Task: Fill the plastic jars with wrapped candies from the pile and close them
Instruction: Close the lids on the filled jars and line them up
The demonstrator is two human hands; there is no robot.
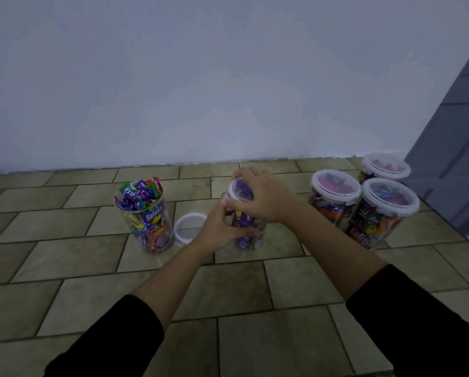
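A clear plastic jar point(248, 229) full of wrapped candies stands on the tiled floor at the centre. My left hand point(218, 227) grips its side. My right hand point(260, 198) lies over its white-rimmed lid point(237, 190), fingers curled around the rim. To the left stands an open jar point(147, 219) heaped with colourful candies above its mouth. A loose lid point(187, 227) lies on the floor between the two jars. No loose candy pile is in view.
Three closed, filled jars point(335, 197) point(385, 165) point(381, 213) stand grouped at the right, close to a grey door point(451, 137). A pale wall point(200, 91) runs along the back. Tiled floor point(228, 295) stretches toward me.
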